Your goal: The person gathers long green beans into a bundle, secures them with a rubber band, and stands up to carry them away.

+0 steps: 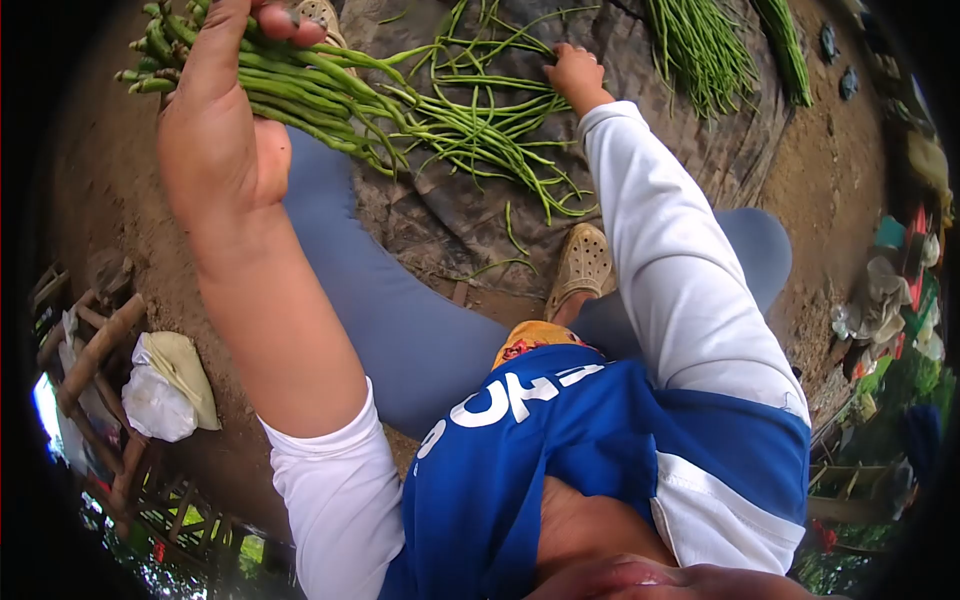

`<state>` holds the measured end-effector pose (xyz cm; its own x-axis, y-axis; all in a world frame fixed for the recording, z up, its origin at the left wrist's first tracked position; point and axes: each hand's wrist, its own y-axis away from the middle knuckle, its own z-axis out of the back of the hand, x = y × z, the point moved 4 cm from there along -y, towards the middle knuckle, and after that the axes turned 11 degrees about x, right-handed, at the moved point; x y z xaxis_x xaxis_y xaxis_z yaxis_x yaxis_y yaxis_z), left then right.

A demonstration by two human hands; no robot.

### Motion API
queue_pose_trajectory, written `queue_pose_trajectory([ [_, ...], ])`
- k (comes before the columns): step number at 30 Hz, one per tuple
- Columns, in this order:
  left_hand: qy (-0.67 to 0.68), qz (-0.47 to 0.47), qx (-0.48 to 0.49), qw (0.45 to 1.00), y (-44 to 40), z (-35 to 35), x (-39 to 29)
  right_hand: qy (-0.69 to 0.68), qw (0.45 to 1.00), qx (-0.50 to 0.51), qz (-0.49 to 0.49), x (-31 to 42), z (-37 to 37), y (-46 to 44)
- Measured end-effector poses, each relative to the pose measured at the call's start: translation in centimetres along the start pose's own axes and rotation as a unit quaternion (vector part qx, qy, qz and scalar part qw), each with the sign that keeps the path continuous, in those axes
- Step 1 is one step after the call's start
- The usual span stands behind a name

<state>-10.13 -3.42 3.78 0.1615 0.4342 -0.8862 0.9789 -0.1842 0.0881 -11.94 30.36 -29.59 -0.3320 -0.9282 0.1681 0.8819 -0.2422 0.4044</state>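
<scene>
A thick bunch of long green beans (310, 95) is gripped in my left hand (225, 130), raised at the upper left, with the fingers wrapped round it near the bean ends. Loose long beans (490, 125) lie spread over a dark, dirty sheet (420, 215) on the ground, and the bunch's far ends overlap them in view. At the right edge of these loose beans, my right hand (578, 76) reaches down with its fingers curled together on bean strands. The fingertips are partly hidden.
Two more bean bunches, a wide one (705, 50) and a narrow one (785, 45), lie at the upper right. My clog (580, 265) is at the sheet's near edge. A pale sack (172, 385) and wooden poles (100, 350) are at left; assorted litter (885, 300) is at right.
</scene>
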Motion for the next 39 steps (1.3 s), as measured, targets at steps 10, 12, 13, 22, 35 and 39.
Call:
queue_pose_trajectory([
  [10, -0.034, -0.082, -0.022, 0.996, 1.8, -3.5, 0.6, -0.380, 0.864, 0.304, 0.129, -0.4, 8.5, 2.2],
  [12, -0.012, -0.074, 0.030, 0.997, 2.2, -3.5, 0.8, -0.430, 0.827, 0.322, 0.165, -1.7, 12.2, 3.5],
  [13, -0.025, -0.041, 0.025, 0.999, 2.0, -2.8, 1.2, -0.475, 0.797, 0.340, 0.151, -1.9, 13.5, 4.6],
  [22, -0.074, 0.120, 0.031, 0.990, 1.6, -3.4, 7.9, -0.647, 0.650, 0.333, 0.219, 0.3, 20.6, 17.1],
  [35, 0.139, 0.140, 0.051, 0.979, -0.7, -2.3, 9.8, -0.640, 0.594, 0.380, 0.306, 3.9, 19.7, 23.9],
  [39, 0.115, 0.119, 0.070, 0.984, 0.0, -2.5, 8.7, -0.539, 0.717, 0.340, 0.282, 3.5, 19.4, 23.0],
])
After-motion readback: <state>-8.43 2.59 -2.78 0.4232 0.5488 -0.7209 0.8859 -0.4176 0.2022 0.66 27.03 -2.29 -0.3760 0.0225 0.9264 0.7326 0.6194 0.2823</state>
